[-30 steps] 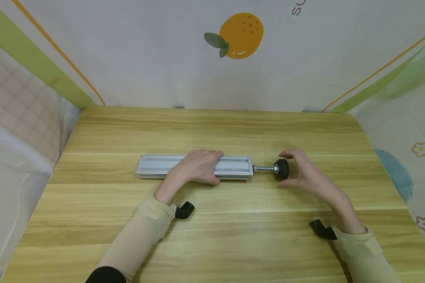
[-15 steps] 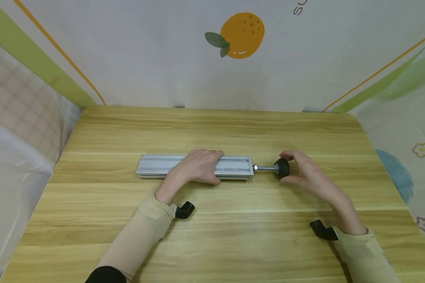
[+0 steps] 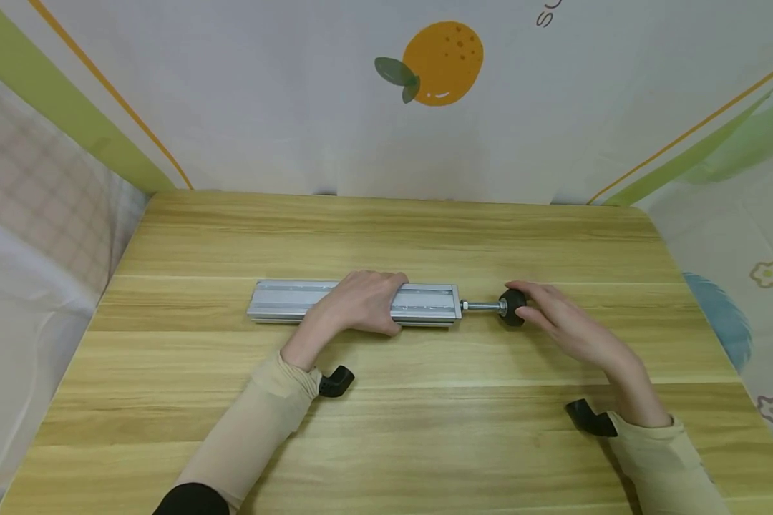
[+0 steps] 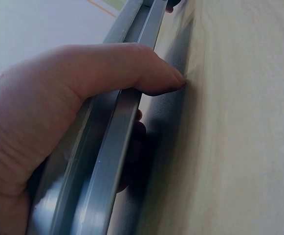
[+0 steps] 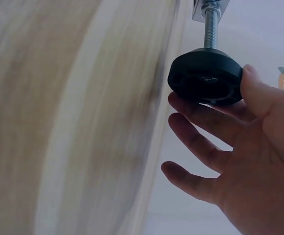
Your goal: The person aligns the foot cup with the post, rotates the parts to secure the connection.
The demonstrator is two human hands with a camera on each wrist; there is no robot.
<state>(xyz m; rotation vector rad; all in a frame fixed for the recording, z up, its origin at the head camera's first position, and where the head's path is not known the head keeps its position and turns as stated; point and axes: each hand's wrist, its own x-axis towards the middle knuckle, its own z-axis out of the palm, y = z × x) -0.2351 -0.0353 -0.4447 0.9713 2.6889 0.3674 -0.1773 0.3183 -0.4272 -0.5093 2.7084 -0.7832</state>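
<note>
A silver aluminium profile (image 3: 421, 304) lies lengthwise above the wooden table, its far ends pointing left and right. My left hand (image 3: 359, 303) grips it across the middle; in the left wrist view the thumb (image 4: 146, 73) wraps over one side and fingertips show beyond the lower edge. From the profile's right end sticks a threaded rod (image 3: 483, 307) with a nut, carrying a black levelling foot (image 3: 512, 307). My right hand (image 3: 570, 322) pinches this foot by its rim. Seen from the right wrist, the thumb touches one side of the foot (image 5: 205, 76), and the other fingers spread below.
The wooden table (image 3: 386, 429) reaches back to a white curtain (image 3: 264, 107) printed with an orange. More patterned cloth hangs at the left and right sides. Black wrist-mounted pieces stick out from both sleeves.
My right hand's thumb and fingers have turned and shifted around the black levelling foot, the thumb moving upward. The left hand and the profile stay in place.
</note>
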